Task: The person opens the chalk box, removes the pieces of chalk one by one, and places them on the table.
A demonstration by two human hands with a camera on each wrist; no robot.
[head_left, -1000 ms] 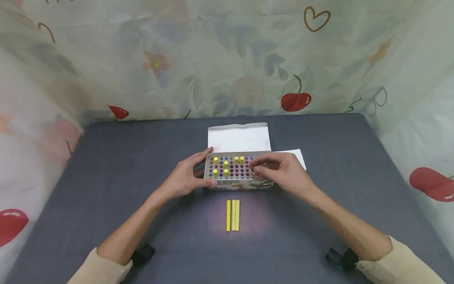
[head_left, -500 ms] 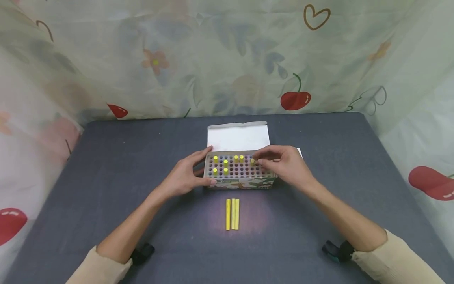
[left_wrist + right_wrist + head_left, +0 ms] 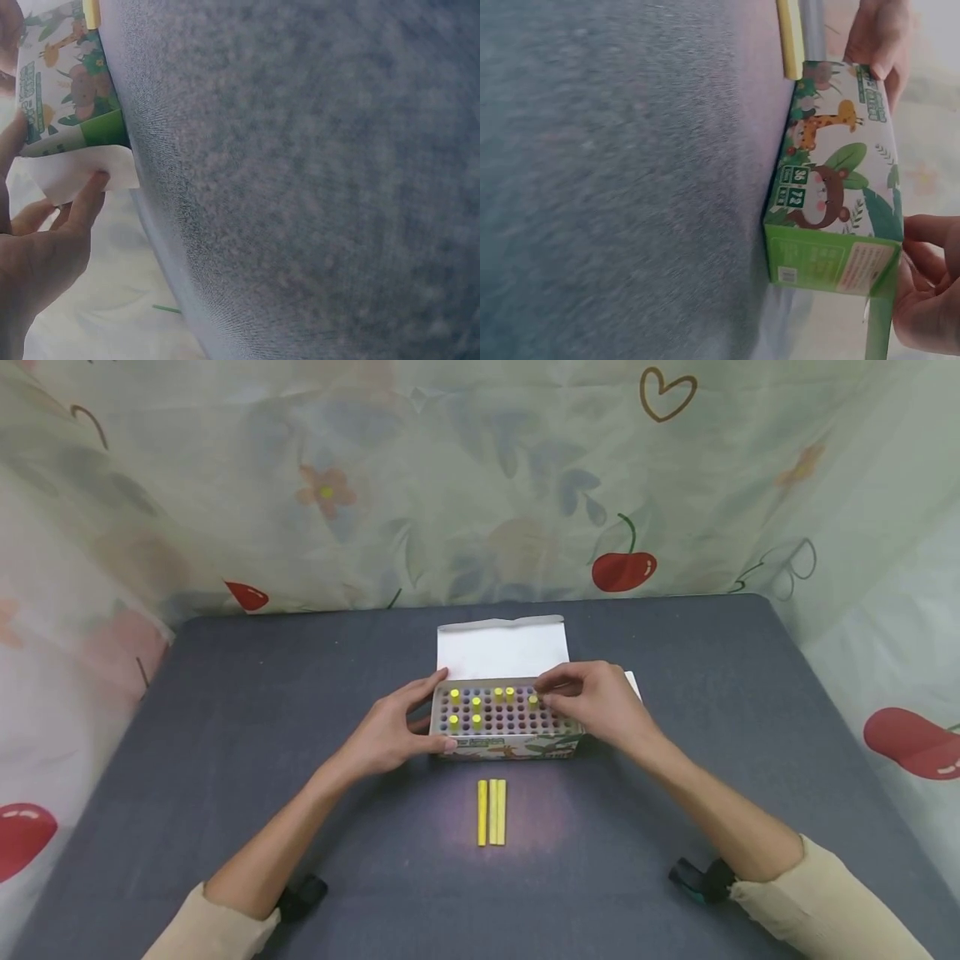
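An open cardboard box (image 3: pixel 517 749) printed with animals stands mid-table, its top filled by a tray (image 3: pixel 511 727) of round holes. Several yellow chalk sticks (image 3: pixel 476 702) poke up from the holes. My left hand (image 3: pixel 390 735) grips the box's left end, thumb on the front face and fingers around the side and back. At the tray's right part my right hand (image 3: pixel 600 697) pinches one yellow chalk stick (image 3: pixel 533 702), upright in a hole; the fingertips partly hide the contact. The right wrist view shows the box's green end (image 3: pixel 832 262) beside that hand.
Three yellow chalk sticks (image 3: pixel 492 812) lie side by side on the dark grey table (image 3: pixel 360 877) in front of the box. The white lid (image 3: pixel 502 650) is folded back, and a white flap (image 3: pixel 632 682) sticks out at right. A patterned curtain (image 3: pixel 480 485) hangs behind.
My right hand has shifted slightly back and left, and a chalk stick now shows standing by its fingertips. The left hand stays on the box.
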